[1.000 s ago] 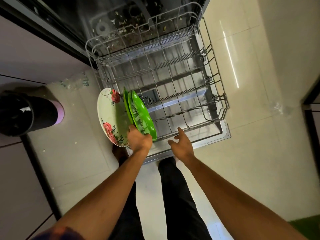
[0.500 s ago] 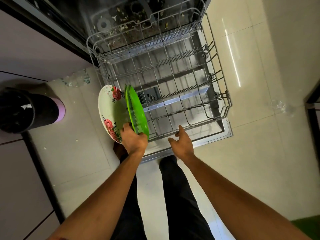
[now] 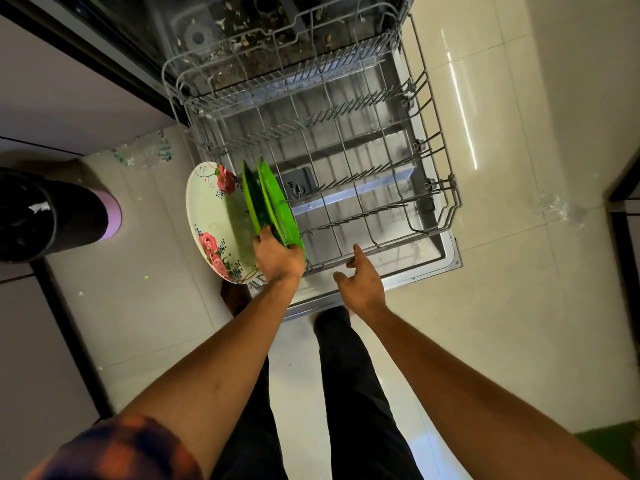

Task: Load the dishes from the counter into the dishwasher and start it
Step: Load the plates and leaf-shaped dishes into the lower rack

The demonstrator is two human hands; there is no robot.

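Green plastic catches the eye first: two green plates (image 3: 273,206) stand on edge at the near left corner of the lower rack (image 3: 436,188), fanned slightly apart. The left hand (image 3: 277,258) grips them by their lower rims, fingers curled tight. Just left of them, and pressed against that same hand, is a white floral plate (image 3: 213,220) with pink roses. It is also on edge, and it hangs outside the rack's left side, over the floor (image 3: 145,306). The rightmost green plate overlaps the rack's left wire wall; whether it sits between the tines, I can't tell. The right hand (image 3: 362,282) is open, fingers loose and spread, holding nothing. Its forefinger is up at the rack's near rim, touching or just short, too close to call. The rack is pulled out over the lowered dishwasher door (image 3: 446,261). Debris speckles the tub (image 3: 249,39) at the rack's far end. A dark bin (image 3: 45,216) stands on the floor, well off to the left.
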